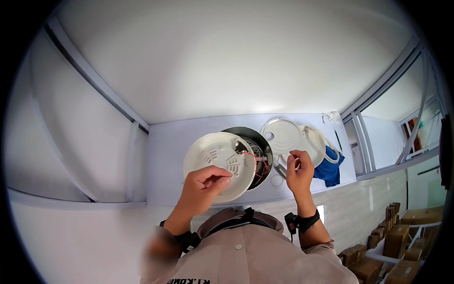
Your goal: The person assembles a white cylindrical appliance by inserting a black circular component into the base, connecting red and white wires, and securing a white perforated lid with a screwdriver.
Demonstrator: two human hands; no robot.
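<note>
My left hand (202,188) is over a white round plastic base (215,151) with vent slots. Its thumb and fingers are pinched near the vents, and anything between them is too small to make out. Red wires (263,166) run from the base into a dark round appliance body (257,137), partly covered by the tilted base. Right of the body, my right hand (300,173) is raised with curled fingers; whether they grip something is hidden. Beside it lie a grey handle-like piece (280,168) and a small white disc (276,180).
Behind my right hand are a pale perforated round plate (282,135) and a white round part (313,146) with a curved rim. A blue cloth (328,170) lies at the white table's (163,151) right end, with crumpled clear plastic (333,116) behind. Cardboard boxes (396,241) stand at lower right.
</note>
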